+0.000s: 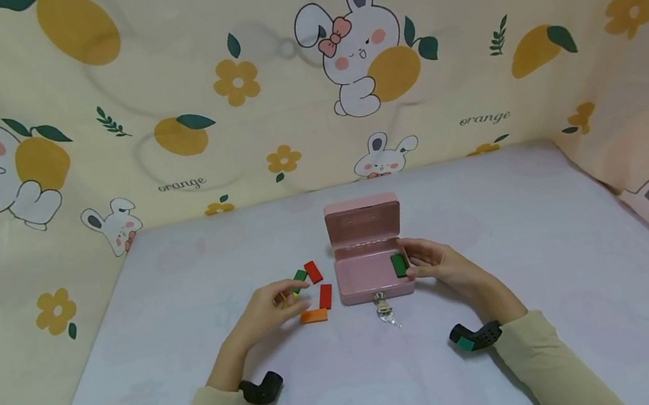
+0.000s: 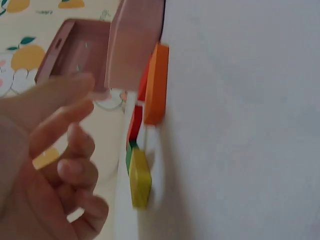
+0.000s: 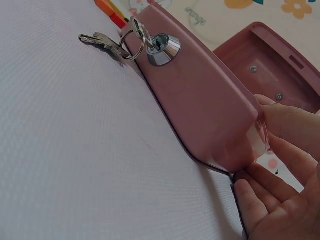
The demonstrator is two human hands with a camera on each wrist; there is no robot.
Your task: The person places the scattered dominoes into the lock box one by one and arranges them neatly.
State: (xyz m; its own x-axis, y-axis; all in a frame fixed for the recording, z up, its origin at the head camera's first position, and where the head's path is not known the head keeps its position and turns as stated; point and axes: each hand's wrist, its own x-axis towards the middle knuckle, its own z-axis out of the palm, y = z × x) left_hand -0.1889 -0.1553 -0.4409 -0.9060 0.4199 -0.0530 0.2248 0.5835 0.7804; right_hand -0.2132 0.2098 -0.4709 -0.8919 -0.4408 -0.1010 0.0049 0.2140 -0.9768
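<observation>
A pink metal cash box [image 1: 370,274] stands with its lid [image 1: 363,221] raised. Inside, by its right wall, lies a green block [image 1: 399,264]. My right hand [image 1: 447,268] holds the box's right side, the thumb at its rim and the fingers against the side wall in the right wrist view. Over the loose blocks left of the box hovers my left hand [image 1: 268,308], nothing in it and the fingers loosely bent. Near it lie an orange block [image 1: 314,316], two red blocks [image 1: 325,296], a green piece [image 1: 299,276] and a yellow block [image 2: 140,182], the latter mostly covered in the head view.
From the lock [image 3: 164,49] on the box's front hang keys on a ring [image 3: 105,44], lying toward the table's near side. A pale cloth covers the table [image 1: 357,385]. Behind it rises a printed curtain [image 1: 279,94].
</observation>
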